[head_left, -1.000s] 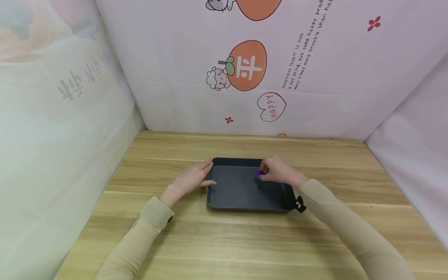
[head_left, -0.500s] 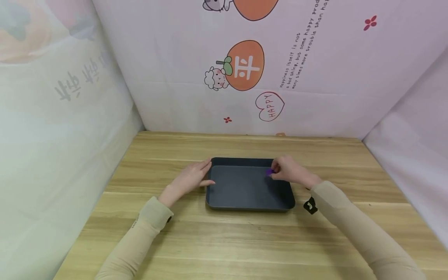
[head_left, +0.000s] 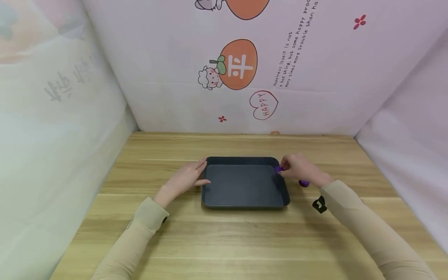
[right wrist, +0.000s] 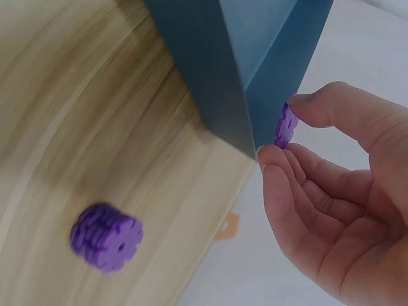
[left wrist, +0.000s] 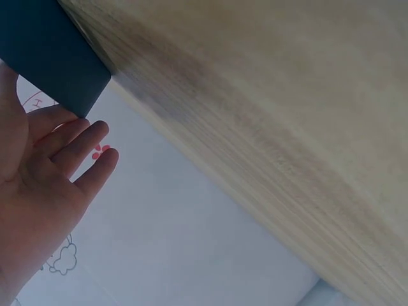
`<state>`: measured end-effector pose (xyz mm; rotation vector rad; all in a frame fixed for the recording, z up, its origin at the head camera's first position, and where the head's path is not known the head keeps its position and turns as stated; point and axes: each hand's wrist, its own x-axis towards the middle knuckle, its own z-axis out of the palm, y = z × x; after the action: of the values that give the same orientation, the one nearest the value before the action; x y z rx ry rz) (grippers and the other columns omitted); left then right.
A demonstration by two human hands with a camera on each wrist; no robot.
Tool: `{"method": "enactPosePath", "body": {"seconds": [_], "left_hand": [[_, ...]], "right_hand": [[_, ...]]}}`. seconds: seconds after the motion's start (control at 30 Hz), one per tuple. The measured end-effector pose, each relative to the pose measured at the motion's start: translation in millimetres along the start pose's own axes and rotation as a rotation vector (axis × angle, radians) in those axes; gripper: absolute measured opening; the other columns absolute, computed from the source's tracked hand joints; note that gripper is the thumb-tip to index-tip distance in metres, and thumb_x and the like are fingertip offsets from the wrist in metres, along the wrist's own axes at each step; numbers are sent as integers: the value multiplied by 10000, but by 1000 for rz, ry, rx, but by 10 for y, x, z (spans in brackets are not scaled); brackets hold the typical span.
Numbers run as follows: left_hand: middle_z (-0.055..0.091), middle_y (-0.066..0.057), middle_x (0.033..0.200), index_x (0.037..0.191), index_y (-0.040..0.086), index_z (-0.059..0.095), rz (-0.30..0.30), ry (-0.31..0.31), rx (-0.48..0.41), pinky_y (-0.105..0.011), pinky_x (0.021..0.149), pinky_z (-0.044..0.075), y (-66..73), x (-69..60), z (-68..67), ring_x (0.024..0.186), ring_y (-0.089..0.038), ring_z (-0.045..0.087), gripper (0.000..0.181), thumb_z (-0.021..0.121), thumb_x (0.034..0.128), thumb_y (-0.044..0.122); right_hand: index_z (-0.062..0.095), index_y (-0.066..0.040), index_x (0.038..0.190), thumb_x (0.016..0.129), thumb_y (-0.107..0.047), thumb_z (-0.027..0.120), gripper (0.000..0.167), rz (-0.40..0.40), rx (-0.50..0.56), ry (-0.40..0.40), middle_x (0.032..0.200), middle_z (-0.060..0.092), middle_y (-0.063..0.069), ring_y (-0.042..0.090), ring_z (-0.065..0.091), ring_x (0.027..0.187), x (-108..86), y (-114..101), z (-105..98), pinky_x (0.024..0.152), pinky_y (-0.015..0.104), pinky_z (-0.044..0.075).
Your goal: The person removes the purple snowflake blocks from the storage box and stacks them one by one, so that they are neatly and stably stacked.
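Observation:
A dark grey rectangular tray [head_left: 245,186] lies on the wooden table. At its left side, my left hand [head_left: 183,179] touches the rim, fingers extended along the outside and thumb reaching over the edge. My right hand [head_left: 302,169] is at the far right corner, pinching a small purple notched disc [right wrist: 286,126] between thumb and fingertips. In the right wrist view the disc stands on edge close to the tray's rim. A short stack of like purple discs [right wrist: 108,237] sits on the table beside the tray's right side, partly hidden under my right hand in the head view.
The wooden table [head_left: 224,241] extends around the tray. White printed cloth [head_left: 157,58] closes off the back and both sides. A black strap piece [head_left: 319,204] shows by the right cuff.
My right hand has moved right with the purple disc, from over the tray's interior to its right rim. The disc stack has come into sight. My left hand keeps its place on the tray.

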<state>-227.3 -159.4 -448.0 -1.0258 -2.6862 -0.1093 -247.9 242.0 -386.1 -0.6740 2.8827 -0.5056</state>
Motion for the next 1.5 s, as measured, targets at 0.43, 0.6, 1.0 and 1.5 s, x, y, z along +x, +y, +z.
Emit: {"method": "enactPosePath", "body": {"seconds": [0.43, 0.6, 1.0, 1.5], "left_hand": [[541, -252, 1429, 1359, -84, 553, 19, 20, 19, -418, 1015, 551, -6, -9, -15, 1226, -345, 626, 737, 660, 902, 484], [540, -243, 1435, 1371, -74, 546, 16, 18, 24, -410, 1028, 545, -5, -7, -1, 1240, -334, 619, 736, 645, 911, 493], [526, -240, 1447, 1382, -70, 535, 16, 20, 3, -408, 1028, 545, -9, -13, -12, 1241, -334, 619, 721, 643, 920, 473], [547, -243, 1428, 1372, -71, 546, 24, 40, 12, -400, 1011, 556, -2, -26, -24, 1232, -331, 626, 710, 644, 920, 468]], "right_hand": [[681, 83, 936, 844, -137, 750, 249, 57, -31, 24, 858, 707, 177, 233, 660, 756, -209, 254, -104, 710, 409, 601], [688, 84, 939, 845, -150, 754, 260, 72, -31, 22, 842, 706, 160, 216, 653, 743, -275, 348, -101, 700, 404, 598], [698, 59, 898, 849, -155, 758, 228, 115, 0, -15, 804, 690, 122, 167, 615, 710, -383, 548, -50, 645, 327, 568], [678, 70, 907, 833, -131, 755, 228, 152, -28, -14, 800, 674, 129, 187, 613, 721, -439, 655, 54, 647, 325, 555]]}}
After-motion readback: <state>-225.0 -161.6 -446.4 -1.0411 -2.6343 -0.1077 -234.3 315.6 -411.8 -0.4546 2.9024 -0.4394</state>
